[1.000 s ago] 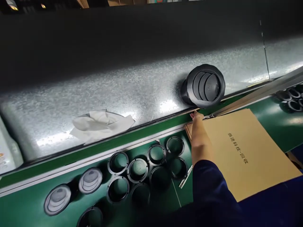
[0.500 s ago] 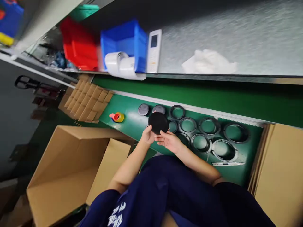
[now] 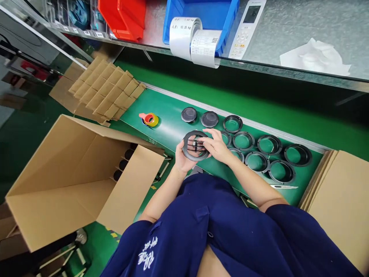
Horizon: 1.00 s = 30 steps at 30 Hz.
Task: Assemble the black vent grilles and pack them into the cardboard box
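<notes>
Near centre, the left hand [image 3: 184,158] clasps a round black plastic vent [image 3: 195,145]; half-curled right hand [image 3: 218,147], pinch unclear, seemingly adjusts it; next needs steadiness.

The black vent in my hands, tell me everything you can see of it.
The vent is a dark, plastic-looking ring with thin bars and a small crosspiece across its opening; skin shows between them. It faces the camera, held up near the bench. The left hand grips its rim; the right hand lays fingers over its right side.
</notes>
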Available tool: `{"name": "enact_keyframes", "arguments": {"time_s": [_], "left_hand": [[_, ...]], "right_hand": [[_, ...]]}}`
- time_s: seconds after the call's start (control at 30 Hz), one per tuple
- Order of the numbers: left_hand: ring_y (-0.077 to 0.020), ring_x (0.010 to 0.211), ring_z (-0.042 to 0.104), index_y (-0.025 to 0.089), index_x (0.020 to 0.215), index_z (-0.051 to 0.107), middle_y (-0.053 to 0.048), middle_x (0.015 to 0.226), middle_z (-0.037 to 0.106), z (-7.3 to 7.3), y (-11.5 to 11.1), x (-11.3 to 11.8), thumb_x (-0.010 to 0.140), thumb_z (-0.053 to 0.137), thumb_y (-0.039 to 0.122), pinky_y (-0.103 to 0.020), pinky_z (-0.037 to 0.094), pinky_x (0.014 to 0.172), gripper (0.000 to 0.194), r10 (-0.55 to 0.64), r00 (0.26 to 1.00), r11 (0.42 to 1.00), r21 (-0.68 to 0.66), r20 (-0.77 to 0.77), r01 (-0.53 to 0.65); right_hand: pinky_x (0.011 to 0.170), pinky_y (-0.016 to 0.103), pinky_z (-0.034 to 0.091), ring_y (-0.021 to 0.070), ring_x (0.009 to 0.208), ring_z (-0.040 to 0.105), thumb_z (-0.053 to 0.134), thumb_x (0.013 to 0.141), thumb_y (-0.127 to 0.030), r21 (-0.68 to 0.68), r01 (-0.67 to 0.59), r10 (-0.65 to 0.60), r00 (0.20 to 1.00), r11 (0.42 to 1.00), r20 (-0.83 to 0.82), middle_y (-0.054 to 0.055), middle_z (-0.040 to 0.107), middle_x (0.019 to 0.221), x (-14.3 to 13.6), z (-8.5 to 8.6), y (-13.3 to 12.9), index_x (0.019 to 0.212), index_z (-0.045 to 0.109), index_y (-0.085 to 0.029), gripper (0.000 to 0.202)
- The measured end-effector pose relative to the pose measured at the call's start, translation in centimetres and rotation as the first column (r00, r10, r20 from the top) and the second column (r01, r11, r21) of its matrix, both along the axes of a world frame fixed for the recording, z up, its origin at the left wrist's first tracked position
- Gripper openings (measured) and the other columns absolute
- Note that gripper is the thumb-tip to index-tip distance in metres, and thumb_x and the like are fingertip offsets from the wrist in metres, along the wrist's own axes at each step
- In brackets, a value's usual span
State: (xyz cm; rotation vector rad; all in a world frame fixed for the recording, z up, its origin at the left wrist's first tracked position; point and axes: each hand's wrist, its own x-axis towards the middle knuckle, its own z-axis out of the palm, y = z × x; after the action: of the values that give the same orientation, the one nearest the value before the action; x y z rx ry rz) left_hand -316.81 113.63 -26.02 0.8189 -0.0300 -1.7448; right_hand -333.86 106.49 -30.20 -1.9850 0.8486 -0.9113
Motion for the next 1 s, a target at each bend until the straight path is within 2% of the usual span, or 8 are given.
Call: {"name": "enact_keyframes", "arguments": {"time_s": [0.13,0.27,0.43,0.53,0.67,0.8,0.87,1.0], "left_hand": [[-0.0408,0.125,0.062,0.020,0.132,0.061,-0.018,0.127,0.070,-0.3,0.2,1.6,0.094,0.050,0.058,-0.073,0.043,0.103,0.055,-0.047,0.998,0.998,0.046,-0.039,0.048],[-0.0419,0.125,0.062,0.019,0.138,0.057,-0.020,0.130,0.068,-0.3,-0.2,3.0,0.095,0.044,0.066,-0.073,0.046,0.100,0.066,-0.048,0.996,0.997,0.049,-0.081,0.052],[-0.0411,0.126,0.060,0.015,0.138,0.057,-0.021,0.128,0.068,-0.2,-0.9,4.3,0.096,0.042,0.067,-0.071,0.046,0.103,0.068,-0.053,0.992,0.997,0.046,-0.112,0.059],[-0.0359,0.117,0.066,0.015,0.135,0.059,-0.018,0.121,0.072,-1.1,-1.1,5.4,0.097,0.041,0.065,-0.063,0.051,0.101,0.065,-0.013,0.993,0.995,0.093,-0.119,0.024],[-0.0260,0.093,0.072,0.018,0.120,0.067,-0.010,0.105,0.076,-3.4,-0.4,7.1,0.099,0.042,0.057,-0.052,0.058,0.094,0.051,0.023,0.996,0.962,0.273,-0.081,0.000],[-0.0269,0.093,0.073,0.016,0.111,0.071,-0.012,0.102,0.077,-5.0,0.6,8.2,0.098,0.045,0.055,-0.047,0.059,0.089,0.049,0.020,0.996,0.942,0.335,-0.088,0.010],[-0.0279,0.097,0.072,0.016,0.112,0.070,-0.012,0.106,0.077,-4.9,0.7,8.7,0.098,0.045,0.056,-0.048,0.059,0.091,0.050,0.041,0.993,0.949,0.317,-0.107,-0.005],[-0.0312,0.111,0.069,0.018,0.125,0.066,-0.012,0.117,0.075,-3.4,0.4,9.8,0.097,0.045,0.059,-0.056,0.054,0.100,0.054,0.040,0.989,0.963,0.270,-0.146,0.001]], "right_hand": [[0.121,0.051,0.033,0.0282,0.138,0.043,0.027,0.103,-0.068,0.174,-0.042,0.034,0.998,0.984,0.050,0.010,0.054,0.144,1.9,-0.3,-0.1,0.113,0.080,-0.026,0.069],[0.121,0.043,0.036,0.0242,0.137,0.048,0.029,0.102,-0.072,0.354,-0.039,-0.035,0.979,0.934,0.201,0.008,0.056,0.141,2.9,0.4,-0.3,0.117,0.077,-0.026,0.068],[0.118,0.040,0.042,0.0232,0.135,0.051,0.029,0.102,-0.071,0.444,-0.011,-0.095,0.972,0.896,0.217,0.008,0.059,0.137,4.2,0.5,-0.2,0.115,0.077,-0.026,0.067],[0.122,0.049,0.035,0.0277,0.141,0.045,0.030,0.101,-0.072,0.328,0.000,-0.039,0.993,0.945,0.111,0.008,0.054,0.147,5.3,-0.9,0.9,0.127,0.072,-0.028,0.067],[0.126,0.060,0.023,0.0352,0.150,0.031,0.059,0.091,-0.071,0.076,-0.230,0.237,0.966,0.970,-0.102,0.016,0.047,0.156,7.3,-4.2,3.3,0.142,0.060,-0.022,0.071],[0.121,0.065,0.030,0.0381,0.154,0.022,0.069,0.086,-0.067,0.151,-0.199,0.225,0.959,0.968,-0.175,0.021,0.031,0.164,8.9,-6.8,4.3,0.150,0.049,-0.018,0.084],[0.121,0.065,0.029,0.0382,0.154,0.021,0.069,0.084,-0.068,0.176,-0.166,0.196,0.967,0.970,-0.165,0.020,0.026,0.166,9.3,-6.9,3.9,0.151,0.049,-0.019,0.085],[0.125,0.061,0.024,0.0330,0.154,0.021,0.046,0.100,-0.063,0.144,-0.136,0.155,0.979,0.980,-0.135,0.012,0.030,0.166,9.8,-5.3,2.2,0.144,0.059,-0.026,0.059]]}}
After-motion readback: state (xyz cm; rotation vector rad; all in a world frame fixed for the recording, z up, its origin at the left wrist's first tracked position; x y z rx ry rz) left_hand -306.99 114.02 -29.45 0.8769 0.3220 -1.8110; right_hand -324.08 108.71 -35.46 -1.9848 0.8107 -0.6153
